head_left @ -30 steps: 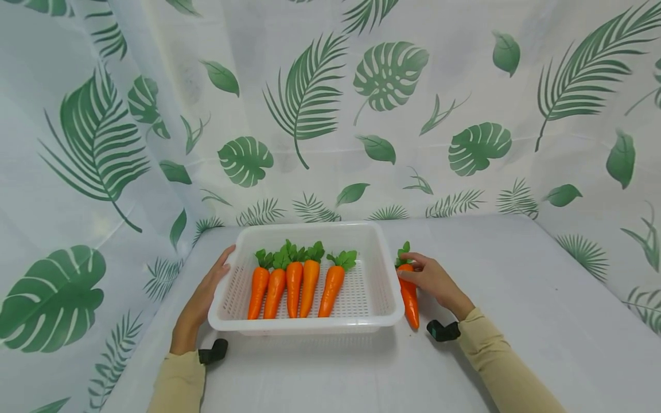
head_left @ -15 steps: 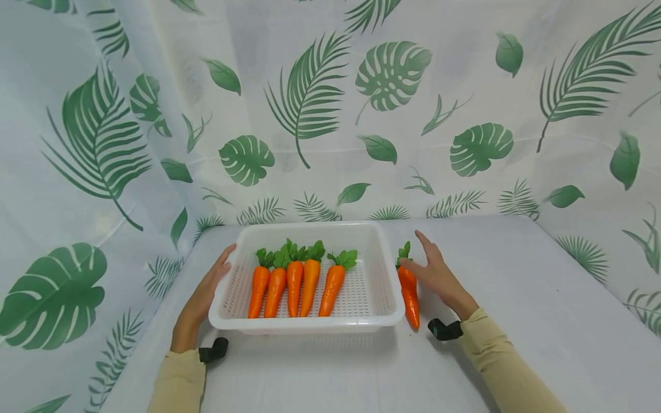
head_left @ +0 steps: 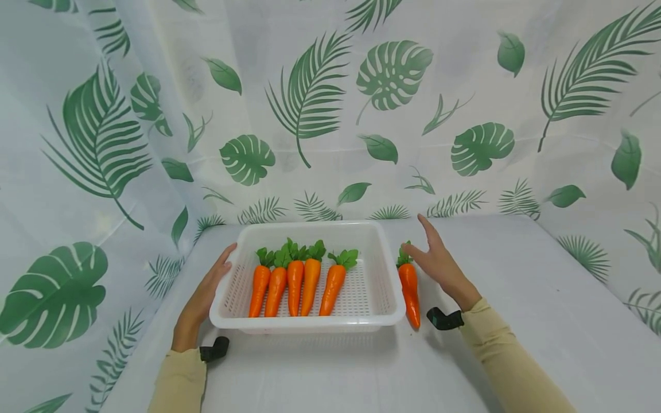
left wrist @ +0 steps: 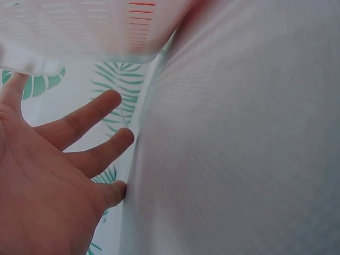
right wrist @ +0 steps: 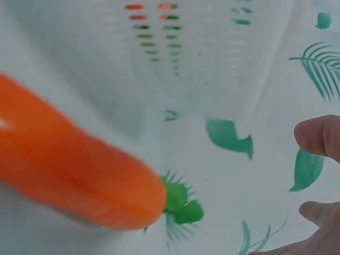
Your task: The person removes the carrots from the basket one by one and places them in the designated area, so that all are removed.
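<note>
A white plastic basket (head_left: 310,323) with slotted walls holds several orange carrots (head_left: 310,287) with green leafy tops, laid side by side. My left hand (head_left: 203,289) is at its left wall; in the left wrist view the fingers (left wrist: 79,119) are spread, with one fingertip up at the rim. One more carrot (head_left: 410,292) lies on the table along the basket's right side, its leaves pointing away from me. Beside those leaves my right hand (head_left: 443,267) is spread and holds nothing. The right wrist view shows two fingertips (right wrist: 319,135) apart from that carrot.
A white cloth (head_left: 320,378) covers the table. Behind and to the left hangs a white curtain (head_left: 330,178) with green leaf prints. Black wrist devices (head_left: 445,319) sit by both tan sleeves. Table surface extends to the right of my right hand.
My right hand has let go of the carrot outside the basket, spread its fingers and moved slightly up and away. That carrot, the basket and my left hand stay about where they were.
</note>
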`<state>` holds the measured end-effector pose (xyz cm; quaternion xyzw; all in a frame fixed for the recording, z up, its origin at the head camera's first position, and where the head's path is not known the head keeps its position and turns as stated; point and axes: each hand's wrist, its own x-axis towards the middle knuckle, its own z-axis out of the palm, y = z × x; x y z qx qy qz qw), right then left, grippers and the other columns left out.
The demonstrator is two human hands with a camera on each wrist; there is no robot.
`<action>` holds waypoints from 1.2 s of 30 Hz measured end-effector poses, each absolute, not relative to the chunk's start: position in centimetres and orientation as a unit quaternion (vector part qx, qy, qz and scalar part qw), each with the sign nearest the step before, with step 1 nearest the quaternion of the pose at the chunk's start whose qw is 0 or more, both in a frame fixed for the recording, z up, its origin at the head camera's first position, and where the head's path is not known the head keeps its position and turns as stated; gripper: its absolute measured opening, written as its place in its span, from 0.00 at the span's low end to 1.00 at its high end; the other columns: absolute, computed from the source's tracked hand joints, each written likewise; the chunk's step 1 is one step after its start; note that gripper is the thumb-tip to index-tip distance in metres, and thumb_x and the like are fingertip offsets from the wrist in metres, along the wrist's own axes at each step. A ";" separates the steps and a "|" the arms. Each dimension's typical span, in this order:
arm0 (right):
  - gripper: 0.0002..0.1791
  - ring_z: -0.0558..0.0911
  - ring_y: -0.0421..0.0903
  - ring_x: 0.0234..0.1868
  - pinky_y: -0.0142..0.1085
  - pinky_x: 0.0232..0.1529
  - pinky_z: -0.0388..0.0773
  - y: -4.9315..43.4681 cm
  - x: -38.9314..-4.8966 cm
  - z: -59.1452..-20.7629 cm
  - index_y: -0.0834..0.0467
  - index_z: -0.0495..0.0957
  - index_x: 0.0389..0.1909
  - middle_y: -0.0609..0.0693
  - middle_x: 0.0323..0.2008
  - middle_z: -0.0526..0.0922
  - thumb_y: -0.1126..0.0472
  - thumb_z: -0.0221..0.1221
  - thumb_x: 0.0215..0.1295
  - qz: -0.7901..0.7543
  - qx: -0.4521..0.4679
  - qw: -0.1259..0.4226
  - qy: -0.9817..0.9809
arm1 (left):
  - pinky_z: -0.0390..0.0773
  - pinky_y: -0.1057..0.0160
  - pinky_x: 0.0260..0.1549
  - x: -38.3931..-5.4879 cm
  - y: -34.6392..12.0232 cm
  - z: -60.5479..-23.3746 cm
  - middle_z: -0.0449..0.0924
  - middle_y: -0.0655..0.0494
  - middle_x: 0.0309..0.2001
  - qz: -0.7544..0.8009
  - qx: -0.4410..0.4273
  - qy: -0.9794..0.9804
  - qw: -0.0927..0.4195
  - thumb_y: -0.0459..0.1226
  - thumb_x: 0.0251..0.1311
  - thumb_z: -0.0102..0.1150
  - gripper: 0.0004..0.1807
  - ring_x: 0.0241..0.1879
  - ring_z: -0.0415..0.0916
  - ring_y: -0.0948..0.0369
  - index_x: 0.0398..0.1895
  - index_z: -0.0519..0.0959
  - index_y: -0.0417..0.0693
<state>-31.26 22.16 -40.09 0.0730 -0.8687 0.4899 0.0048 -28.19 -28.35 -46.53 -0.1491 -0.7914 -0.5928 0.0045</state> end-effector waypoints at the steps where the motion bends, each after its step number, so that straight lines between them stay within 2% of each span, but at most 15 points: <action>1: 0.50 0.43 0.72 0.82 0.78 0.69 0.50 22.1 -31.2 -39.8 0.48 0.33 0.89 0.60 0.87 0.34 0.49 0.57 0.81 0.497 0.073 0.004 -0.865 | 0.56 0.31 0.71 -28.2 -28.3 -46.5 0.44 0.47 0.87 -0.593 -0.149 -0.792 0.005 0.53 0.88 0.31 0.33 0.76 0.55 0.40 0.90 0.44 0.62; 5: 0.50 0.47 0.75 0.81 0.76 0.69 0.54 21.5 -31.1 -38.7 0.44 0.34 0.89 0.61 0.87 0.34 0.48 0.58 0.81 0.529 0.075 -0.005 -0.846 | 0.59 0.32 0.70 -28.1 -28.2 -46.4 0.45 0.46 0.86 -0.590 -0.145 -0.794 0.006 0.53 0.87 0.31 0.33 0.75 0.56 0.40 0.90 0.45 0.61; 14: 0.45 0.48 0.69 0.83 0.73 0.73 0.51 19.7 -31.0 -36.5 0.43 0.40 0.89 0.59 0.87 0.39 0.50 0.55 0.82 0.579 0.101 0.000 -0.809 | 0.57 0.31 0.70 -28.1 -28.4 -46.3 0.44 0.46 0.87 -0.589 -0.144 -0.795 0.006 0.53 0.88 0.30 0.33 0.75 0.56 0.41 0.90 0.44 0.62; 21: 0.43 0.51 0.67 0.82 0.64 0.76 0.55 18.5 -31.4 -35.5 0.46 0.43 0.89 0.63 0.86 0.44 0.51 0.55 0.83 0.607 0.108 -0.017 -0.787 | 0.57 0.32 0.71 -28.1 -28.5 -46.4 0.44 0.47 0.87 -0.589 -0.143 -0.795 0.006 0.54 0.87 0.30 0.33 0.75 0.56 0.42 0.90 0.44 0.63; 28: 0.42 0.53 0.68 0.81 0.64 0.76 0.56 17.9 -31.7 -35.1 0.48 0.45 0.89 0.66 0.84 0.48 0.52 0.54 0.84 0.612 0.110 -0.026 -0.783 | 0.60 0.32 0.69 -28.4 -28.5 -46.7 0.45 0.47 0.86 -0.588 -0.146 -0.796 0.007 0.54 0.87 0.30 0.33 0.75 0.57 0.40 0.90 0.45 0.62; 31: 0.41 0.55 0.68 0.81 0.63 0.76 0.56 17.7 -31.7 -35.1 0.50 0.45 0.89 0.66 0.84 0.50 0.52 0.54 0.84 0.615 0.112 -0.027 -0.780 | 0.58 0.31 0.70 -28.4 -28.5 -46.7 0.44 0.47 0.87 -0.590 -0.149 -0.793 0.007 0.53 0.88 0.30 0.33 0.76 0.56 0.41 0.90 0.44 0.62; 36: 0.40 0.58 0.69 0.79 0.63 0.76 0.56 17.3 -31.7 -35.0 0.52 0.46 0.88 0.68 0.81 0.57 0.53 0.53 0.83 0.628 0.118 -0.040 -0.768 | 0.57 0.31 0.71 -28.2 -28.5 -46.5 0.45 0.46 0.86 -0.591 -0.147 -0.793 0.009 0.53 0.88 0.30 0.33 0.75 0.56 0.41 0.90 0.44 0.62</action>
